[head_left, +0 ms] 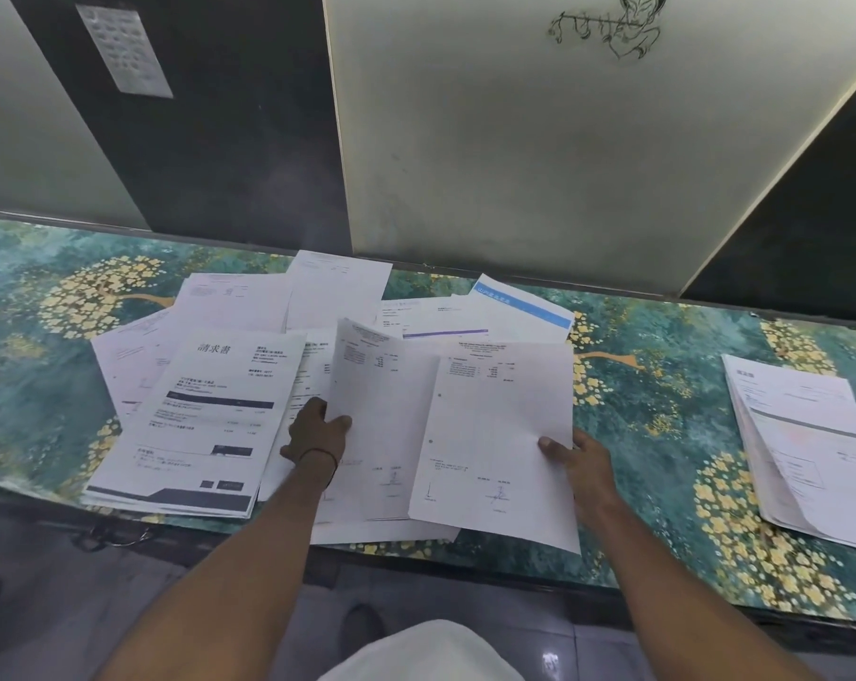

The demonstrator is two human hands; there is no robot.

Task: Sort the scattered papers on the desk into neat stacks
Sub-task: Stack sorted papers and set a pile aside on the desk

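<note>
Now each hand holds one sheet over the middle of the desk (661, 400). The left hand (318, 430) pinches the left sheet (386, 425) at its left edge: the thumb lies on the printed face and the other fingers go behind the paper, where I cannot see them. This sheet stands tilted, with its top edge higher than the pile.

The right hand (585, 464) pinches the right sheet (494, 435) at its right edge, with the thumb on top and the other fingers hidden under it. Between the two grips the sheets overlap a little, and the right one lies in front.

Under and behind both grips lie the scattered papers (249, 307), crossing each other at many angles. Just left of the left hand lies an invoice (209, 410) with a dark bar, on top of more sheets. Beyond the right grip, near the wall, a sheet with a blue band (524, 304) is partly covered by another sheet.

Well to the right of the right hand, apart from the pile, a stack (809, 449) of papers rests on the desk, its edges not fully even. A thin dark band (320, 454) goes around the left wrist.
</note>
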